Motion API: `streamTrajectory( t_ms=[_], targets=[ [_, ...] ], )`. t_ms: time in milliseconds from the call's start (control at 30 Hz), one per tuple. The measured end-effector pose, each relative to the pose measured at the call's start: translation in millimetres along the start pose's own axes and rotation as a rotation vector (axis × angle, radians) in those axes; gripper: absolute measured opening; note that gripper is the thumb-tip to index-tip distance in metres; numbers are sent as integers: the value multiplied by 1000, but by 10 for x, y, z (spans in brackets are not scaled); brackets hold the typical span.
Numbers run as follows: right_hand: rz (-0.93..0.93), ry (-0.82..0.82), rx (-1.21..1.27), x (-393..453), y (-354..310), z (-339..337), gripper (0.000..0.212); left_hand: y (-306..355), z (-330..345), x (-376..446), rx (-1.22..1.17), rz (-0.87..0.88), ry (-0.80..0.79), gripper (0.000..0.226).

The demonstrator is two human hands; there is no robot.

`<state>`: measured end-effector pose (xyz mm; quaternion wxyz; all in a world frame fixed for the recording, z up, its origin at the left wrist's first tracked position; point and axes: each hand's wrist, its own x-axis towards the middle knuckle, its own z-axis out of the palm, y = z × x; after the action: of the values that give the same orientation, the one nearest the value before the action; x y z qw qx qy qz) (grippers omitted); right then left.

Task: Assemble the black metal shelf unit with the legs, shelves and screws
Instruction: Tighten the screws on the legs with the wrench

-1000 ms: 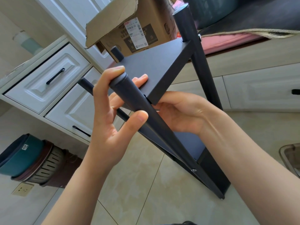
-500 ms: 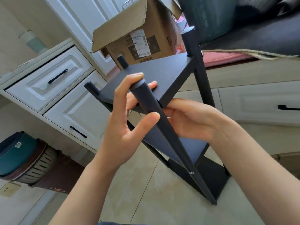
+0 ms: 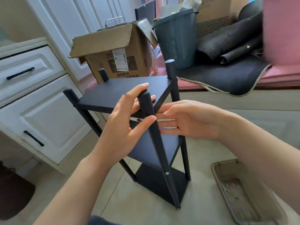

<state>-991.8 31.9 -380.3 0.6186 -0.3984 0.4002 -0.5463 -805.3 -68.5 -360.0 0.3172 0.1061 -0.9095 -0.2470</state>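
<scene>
The black metal shelf unit stands upright on the tiled floor, with a top shelf point(image 3: 123, 90), a middle shelf point(image 3: 146, 150) and a bottom shelf point(image 3: 155, 184) between round legs. My left hand point(image 3: 123, 127) grips the top of the near leg point(image 3: 155, 143), index finger over its cap and thumb pressed against its side. My right hand point(image 3: 191, 122) is flat with straight fingers just right of that leg, below the top shelf's corner, fingertips at the leg. A silver screw point(image 3: 166, 173) shows low on the near leg. What sits behind the leg at the corner joint is hidden.
White drawers with black handles point(image 3: 40, 111) line the left. Behind the unit are an open cardboard box point(image 3: 113, 59), a dark bin point(image 3: 177, 41) and a dark mat point(image 3: 227, 73) on a pink bench. A beige tray point(image 3: 240, 192) lies on the floor at the right.
The shelf unit went from tilted toward me to standing upright on the floor. My right hand left the underside of the top shelf and opened flat. My left hand kept hold of the near leg.
</scene>
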Motion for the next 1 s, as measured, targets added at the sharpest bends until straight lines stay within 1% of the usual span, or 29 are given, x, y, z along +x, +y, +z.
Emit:
streamTrajectory(
  t_ms=[67, 167, 300, 400, 500, 667, 800, 900, 1000],
  targets=[
    [39, 39, -8, -100, -75, -29, 48, 9, 81, 41, 33, 30, 21, 60],
    [94, 115, -48, -269, -216, -82, 46, 62, 246, 105, 59, 99, 70, 61],
    [133, 228, -167, -521, -338, -245, 37, 215, 481, 173, 63, 175, 138, 61],
    [205, 344, -231, -707, -204, -553, 28, 292, 604, 209, 81, 191, 169, 61],
    [341, 454, -324, -898, 178, -987, 23, 323, 687, 230, 105, 200, 197, 60],
    [580, 558, -377, -1090, 1104, -1670, 21, 350, 765, 247, 137, 163, 235, 59],
    [677, 639, -359, -1102, 1912, -2105, 16, 360, 806, 230, 194, 152, 262, 59],
    [718, 705, -312, -1053, 2462, -2323, 9, 362, 839, 260, 170, 143, 272, 58],
    [742, 718, -425, -905, 2849, -2430, 24, 384, 863, 275, 146, 145, 282, 56]
  ],
)
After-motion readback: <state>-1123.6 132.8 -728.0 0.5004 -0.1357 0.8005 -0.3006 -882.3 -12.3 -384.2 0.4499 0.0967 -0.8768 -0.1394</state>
